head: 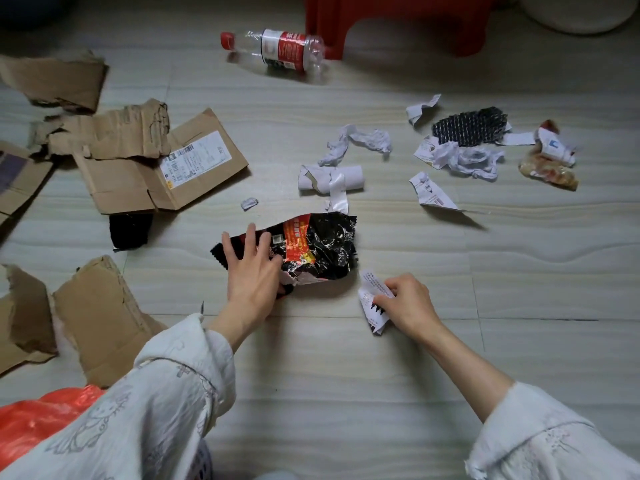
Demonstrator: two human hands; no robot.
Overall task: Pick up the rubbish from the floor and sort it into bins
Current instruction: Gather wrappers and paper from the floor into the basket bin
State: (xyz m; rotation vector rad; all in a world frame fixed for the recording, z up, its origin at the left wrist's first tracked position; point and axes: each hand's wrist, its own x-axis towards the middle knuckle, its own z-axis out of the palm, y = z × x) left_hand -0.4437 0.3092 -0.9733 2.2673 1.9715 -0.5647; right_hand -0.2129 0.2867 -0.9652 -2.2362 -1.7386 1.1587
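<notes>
A crumpled black, red and yellow snack wrapper (322, 245) lies on the floor in the middle. My left hand (252, 271) rests on its left end, fingers spread, thumb under the torn edge. My right hand (408, 303) pinches a printed white paper scrap (372, 299) just right of the wrapper. Further back lie several white paper scraps (332, 178), a crumpled tissue (360, 140), a black mesh piece (471, 128), a food packet (550, 164) and a clear plastic bottle (277, 51) with a red label.
Torn cardboard pieces (145, 164) cover the left side of the floor, with more cardboard (97, 317) nearer me. A red plastic bag (41, 417) sits at the lower left. A red stool (401, 19) stands at the back, beside the bottle.
</notes>
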